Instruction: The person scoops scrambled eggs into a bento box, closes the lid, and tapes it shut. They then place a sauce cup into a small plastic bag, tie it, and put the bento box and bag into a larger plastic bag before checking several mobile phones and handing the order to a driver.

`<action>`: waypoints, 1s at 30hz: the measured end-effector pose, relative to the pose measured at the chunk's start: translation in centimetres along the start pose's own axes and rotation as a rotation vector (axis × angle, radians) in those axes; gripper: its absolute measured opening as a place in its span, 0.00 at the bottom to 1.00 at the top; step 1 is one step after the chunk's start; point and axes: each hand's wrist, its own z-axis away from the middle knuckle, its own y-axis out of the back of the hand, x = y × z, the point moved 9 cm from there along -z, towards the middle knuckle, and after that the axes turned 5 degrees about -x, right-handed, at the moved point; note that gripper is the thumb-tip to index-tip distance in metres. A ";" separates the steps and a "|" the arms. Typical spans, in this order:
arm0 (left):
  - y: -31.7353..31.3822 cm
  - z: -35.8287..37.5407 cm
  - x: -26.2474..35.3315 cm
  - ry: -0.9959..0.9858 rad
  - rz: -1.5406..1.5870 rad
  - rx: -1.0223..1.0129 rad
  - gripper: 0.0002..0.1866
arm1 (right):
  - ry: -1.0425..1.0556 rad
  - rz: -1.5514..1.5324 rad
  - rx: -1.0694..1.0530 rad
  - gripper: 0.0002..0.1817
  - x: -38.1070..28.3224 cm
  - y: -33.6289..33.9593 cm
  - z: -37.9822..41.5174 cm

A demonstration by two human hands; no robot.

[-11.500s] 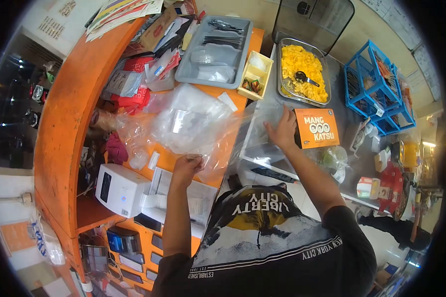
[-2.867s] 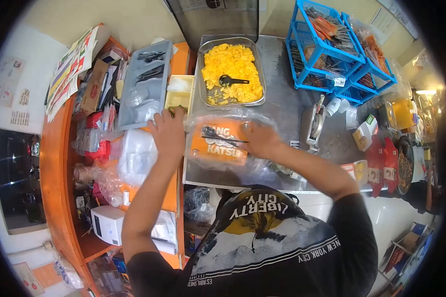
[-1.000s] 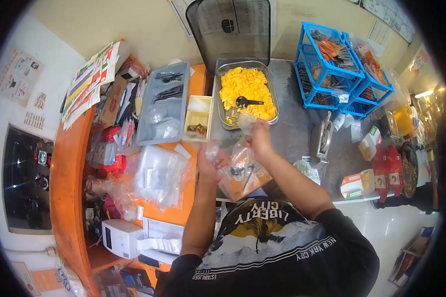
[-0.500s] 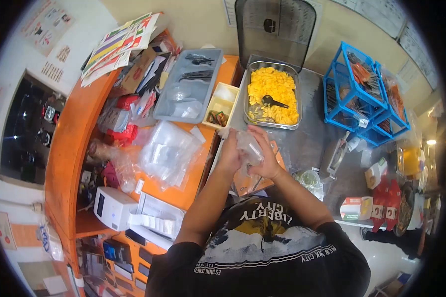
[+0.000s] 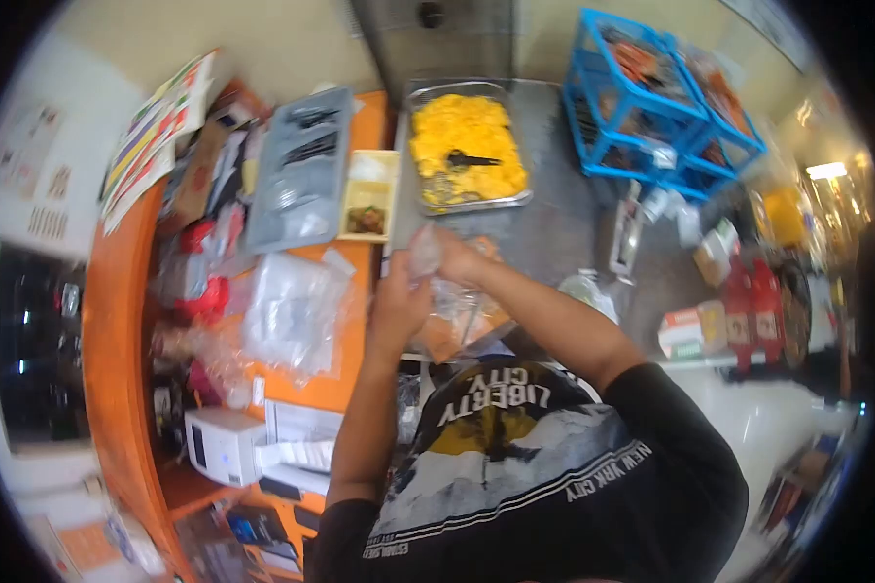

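A crumpled clear plastic bag [image 5: 425, 252] is gripped between my two hands, just below the steel tray. My left hand [image 5: 402, 306] closes on it from the lower left, and my right hand [image 5: 460, 260] from the right; motion blurs the fingers. Beneath them lies an orange-brown packet [image 5: 467, 321] in clear plastic. Beyond my hands, a metal tray [image 5: 501, 205] holds chunky yellow food [image 5: 467, 126] with a black spoon [image 5: 473, 159] on top. A small cream box [image 5: 367, 194] with sachets in it stands to the left of the tray.
On the left are a grey cutlery bin [image 5: 297, 180], a stack of clear plastic bags [image 5: 292, 311] and a white printer [image 5: 226, 445]. Blue baskets [image 5: 642, 107] stand at the back right. A metal tool [image 5: 624, 233] and red cartons [image 5: 753, 316] lie further right.
Both hands have drawn closer together and bunched the plastic bag between them, my right hand crossing leftward. The camera view has shifted, so the tray and baskets appear further left and higher.
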 end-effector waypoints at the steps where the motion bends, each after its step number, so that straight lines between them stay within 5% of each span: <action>1: 0.1 -0.4 -0.3 -0.037 -0.040 0.016 0.14 | -0.046 0.099 -0.041 0.07 -0.7 -0.3 0.8; 3: 0.2 -0.3 0.3 -0.167 -0.189 0.013 0.14 | -0.187 0.338 -0.053 0.09 -0.9 0.3 2.1; 7: 0.0 0.0 1.7 -0.329 -0.272 0.014 0.13 | -0.220 0.043 -0.233 0.19 -4.4 -1.3 5.7; 9: -0.6 -0.8 -0.4 -0.112 0.065 -0.034 0.07 | -0.257 -0.085 -0.323 0.20 -3.3 -1.5 5.9; 11: -1.4 -1.3 -2.9 0.191 0.433 -0.075 0.08 | -0.308 -0.599 -0.263 0.20 -2.6 -1.7 5.7; 12: -1.5 -1.5 -3.3 0.241 0.391 -0.072 0.08 | -0.327 -0.855 -0.231 0.21 -2.2 -1.8 5.7; 15: -2.0 -2.2 -4.6 0.353 0.259 -0.084 0.11 | -0.298 -0.851 -0.204 0.26 1.2 -0.7 5.4; 17: -2.3 -2.6 -5.9 0.381 0.163 -0.128 0.13 | -0.290 -0.410 -0.043 0.24 2.4 1.4 5.3; 20: -2.3 -2.1 -3.3 0.456 0.419 -0.064 0.13 | -0.219 0.123 0.034 0.23 -1.8 2.6 6.5; 24: -2.8 -2.2 -5.1 0.561 0.660 -0.185 0.14 | 0.402 0.943 0.256 0.21 -10.5 1.3 9.8; 27: -2.8 -2.3 -6.1 0.604 0.676 -0.224 0.15 | 0.723 1.194 0.096 0.20 -12.1 -1.5 10.5; 30: -2.5 -3.2 -8.5 0.598 0.634 -0.237 0.17 | 0.768 0.800 0.075 0.11 -13.3 -2.1 9.7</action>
